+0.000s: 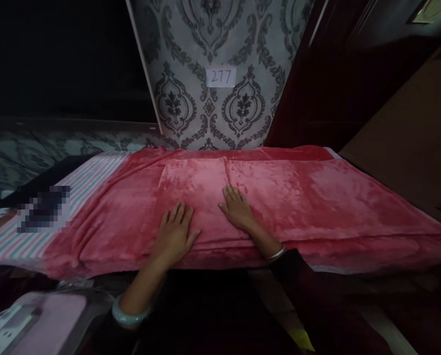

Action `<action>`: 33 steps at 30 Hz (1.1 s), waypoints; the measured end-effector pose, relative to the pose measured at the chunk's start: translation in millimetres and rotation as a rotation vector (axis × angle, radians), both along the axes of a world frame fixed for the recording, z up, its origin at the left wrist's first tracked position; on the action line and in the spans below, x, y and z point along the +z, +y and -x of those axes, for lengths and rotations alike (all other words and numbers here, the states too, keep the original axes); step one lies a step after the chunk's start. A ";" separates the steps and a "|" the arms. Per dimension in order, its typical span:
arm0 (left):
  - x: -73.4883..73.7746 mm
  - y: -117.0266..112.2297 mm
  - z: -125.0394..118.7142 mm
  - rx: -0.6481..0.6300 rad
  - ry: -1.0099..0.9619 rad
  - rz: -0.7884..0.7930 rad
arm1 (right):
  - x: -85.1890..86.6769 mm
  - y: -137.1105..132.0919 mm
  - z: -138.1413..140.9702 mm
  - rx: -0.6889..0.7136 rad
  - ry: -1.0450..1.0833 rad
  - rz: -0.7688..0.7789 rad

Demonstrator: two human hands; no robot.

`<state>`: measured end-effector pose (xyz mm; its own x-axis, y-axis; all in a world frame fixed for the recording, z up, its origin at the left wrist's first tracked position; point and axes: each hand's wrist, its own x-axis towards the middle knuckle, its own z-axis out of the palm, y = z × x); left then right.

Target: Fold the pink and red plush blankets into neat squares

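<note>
A pink plush blanket (302, 197) lies spread across a bed, folded over at its near edge. My left hand (175, 232) rests flat on the blanket near the front fold, fingers stretched out and apart. My right hand (237, 207) lies flat on the blanket a little farther in and to the right, fingers extended. Neither hand holds anything. A pale bangle (128, 315) circles my left wrist and a thin bracelet (276, 254) my right.
A striped sheet (28, 236) shows under the blanket at the left. Patterned wallpaper with a paper label reading 277 (221, 77) stands behind the bed. A dark door (339, 74) is at the right. A pink case (39, 320) and a socket strip (4, 335) lie at the lower left.
</note>
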<state>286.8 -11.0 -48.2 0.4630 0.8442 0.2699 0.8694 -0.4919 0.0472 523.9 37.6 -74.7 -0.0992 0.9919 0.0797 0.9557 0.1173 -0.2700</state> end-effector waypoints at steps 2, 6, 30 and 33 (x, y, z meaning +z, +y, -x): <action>-7.5 -1.2 4.1 0.066 0.080 0.042 | -1.4 0.2 -0.1 0.001 -0.003 -0.003; -15.4 -6.8 2.3 0.072 0.108 0.041 | 0.9 -0.7 0.2 -0.011 -0.014 0.016; -34.1 -38.2 7.8 -0.034 0.023 -0.075 | 9.0 -66.0 -0.9 0.005 -0.057 0.030; -31.7 -42.8 25.0 -0.032 0.001 -0.073 | 9.1 -65.6 0.4 0.005 -0.059 0.043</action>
